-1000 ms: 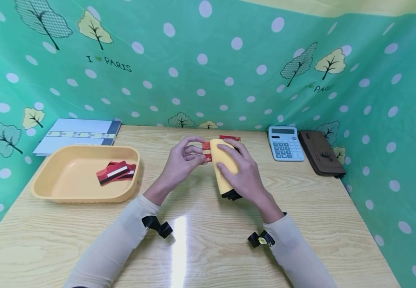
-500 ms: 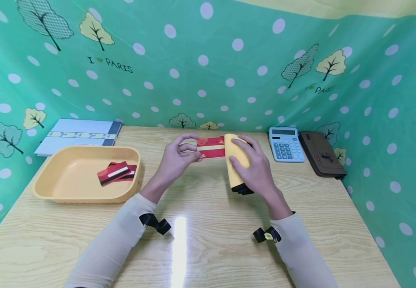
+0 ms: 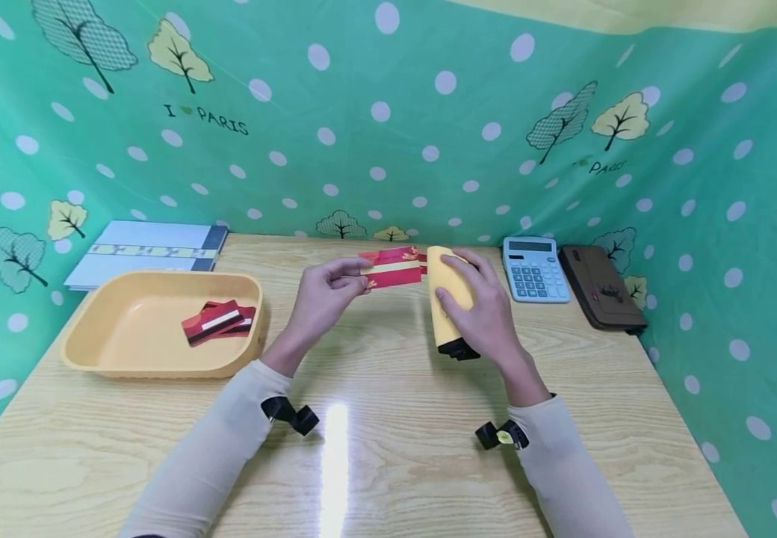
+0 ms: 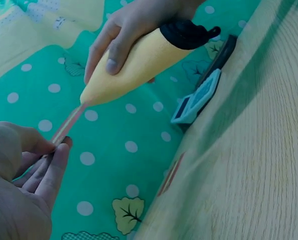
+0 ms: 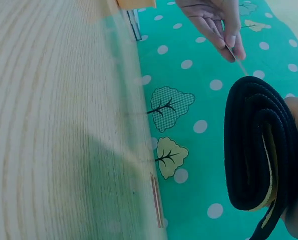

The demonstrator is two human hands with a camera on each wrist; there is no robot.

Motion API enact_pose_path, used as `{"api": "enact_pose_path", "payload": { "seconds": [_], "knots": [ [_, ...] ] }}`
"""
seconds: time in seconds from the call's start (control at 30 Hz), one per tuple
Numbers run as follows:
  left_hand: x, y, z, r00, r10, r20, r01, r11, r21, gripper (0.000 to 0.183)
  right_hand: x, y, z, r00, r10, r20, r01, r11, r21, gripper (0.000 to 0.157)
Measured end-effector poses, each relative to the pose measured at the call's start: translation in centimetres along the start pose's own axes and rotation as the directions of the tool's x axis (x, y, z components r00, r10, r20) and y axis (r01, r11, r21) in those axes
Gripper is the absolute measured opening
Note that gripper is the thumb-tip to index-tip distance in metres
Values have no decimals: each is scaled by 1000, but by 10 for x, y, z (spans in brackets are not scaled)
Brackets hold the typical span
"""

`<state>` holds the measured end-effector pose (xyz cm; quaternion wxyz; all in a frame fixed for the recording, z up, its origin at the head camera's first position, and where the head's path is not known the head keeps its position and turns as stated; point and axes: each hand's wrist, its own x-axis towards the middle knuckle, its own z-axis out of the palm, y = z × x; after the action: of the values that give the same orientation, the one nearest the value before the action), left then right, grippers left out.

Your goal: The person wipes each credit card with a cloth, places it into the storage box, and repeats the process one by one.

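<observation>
My left hand [image 3: 323, 299] pinches a red card [image 3: 391, 267] with a pale stripe by its left end, between thumb and fingers. My right hand [image 3: 483, 310] grips a folded yellow cloth [image 3: 449, 295] with a black edge. The cloth's layered black end [image 5: 251, 145] faces the right wrist camera. In the left wrist view, the far end of the card [image 4: 68, 125] comes close to the cloth's tip; whether they touch I cannot tell. Another red card [image 3: 423, 259] lies on the table behind, partly hidden by the held card and the cloth.
At the left stands a yellow tray [image 3: 140, 362] holding several red cards [image 3: 217, 325] with white and black stripes. A light blue folder-like item [image 3: 146, 246] lies behind it. A blue calculator [image 3: 535, 270] and a brown wallet [image 3: 600, 288] are at the right, near the green curtain [image 3: 375, 134].
The right hand has moved right with the yellow cloth, and the left hand has drawn back a little left. More of the red card shows now, tilted slightly.
</observation>
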<state>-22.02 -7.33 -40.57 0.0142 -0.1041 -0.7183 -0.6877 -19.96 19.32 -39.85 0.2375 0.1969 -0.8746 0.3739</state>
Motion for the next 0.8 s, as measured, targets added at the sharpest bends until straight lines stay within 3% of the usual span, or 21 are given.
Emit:
{"api": "enact_pose_path", "payload": {
  "seconds": [0.37,0.63,0.8],
  "knots": [
    [-1,3,1,1000,-15,-12,14,999,-34,35,0,1,2,1000,-6,11,6,1000,2,49],
    [2,0,-1,999,42,-23,-43,999,-23,34,3,1,0,1000,-20,1,20,1000,4,49],
    [4,-1,1,997,73,-35,-76,993,-88,29,5,0,0,1000,-24,3,23,1000,11,49]
  ]
}}
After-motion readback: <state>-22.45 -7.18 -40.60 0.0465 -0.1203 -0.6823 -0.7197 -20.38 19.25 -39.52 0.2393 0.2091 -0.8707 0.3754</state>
